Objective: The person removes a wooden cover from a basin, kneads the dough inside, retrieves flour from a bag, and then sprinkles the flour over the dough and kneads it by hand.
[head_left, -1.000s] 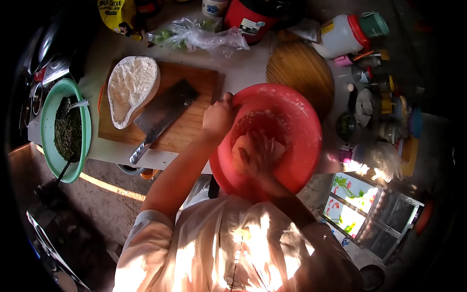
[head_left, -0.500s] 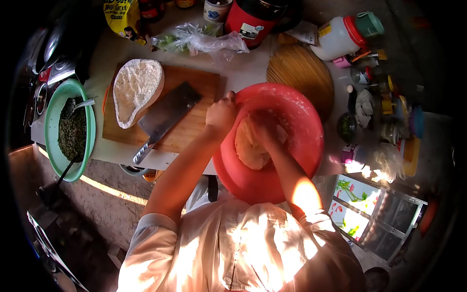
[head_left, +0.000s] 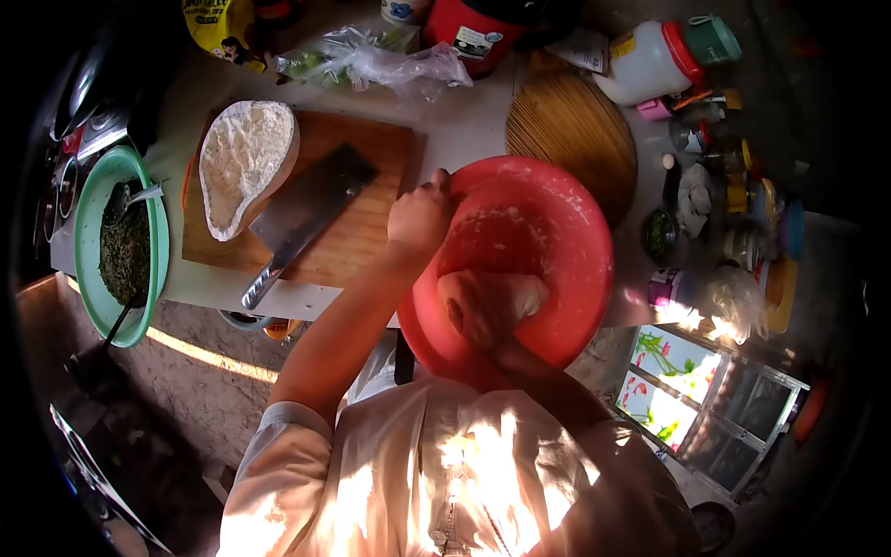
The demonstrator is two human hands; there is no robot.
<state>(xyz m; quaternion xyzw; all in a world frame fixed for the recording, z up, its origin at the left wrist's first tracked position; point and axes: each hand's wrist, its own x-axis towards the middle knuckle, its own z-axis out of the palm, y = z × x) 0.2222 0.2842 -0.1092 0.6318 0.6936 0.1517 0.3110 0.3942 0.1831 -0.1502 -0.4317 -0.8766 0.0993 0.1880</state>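
Observation:
My left hand (head_left: 419, 218) is closed round the left rim of a red basin (head_left: 577, 241), which has white flour smears inside. Inside the basin lies a pale lump of dough (head_left: 531, 294). My right hand (head_left: 478, 314) grips the near side of that lump with curled fingers, partly covering it. Left of the basin, a cleaver (head_left: 311, 209) rests on a wooden cutting board (head_left: 367, 251). Beside the blade, on the same board, stands a gourd-shaped scoop of flour (head_left: 246, 158).
A green basin (head_left: 91, 269) of chopped greens with a spoon stands far left. Behind the red basin lies a round wooden board (head_left: 566, 139). A plastic bag (head_left: 399, 65) and a red container (head_left: 473, 42) are at the back; jars (head_left: 640, 70) line the right.
My right hand has drawn back toward my body, and its knuckles have rolled over. The dough has shifted nearer and looks folded narrower. My left hand stays on the rim.

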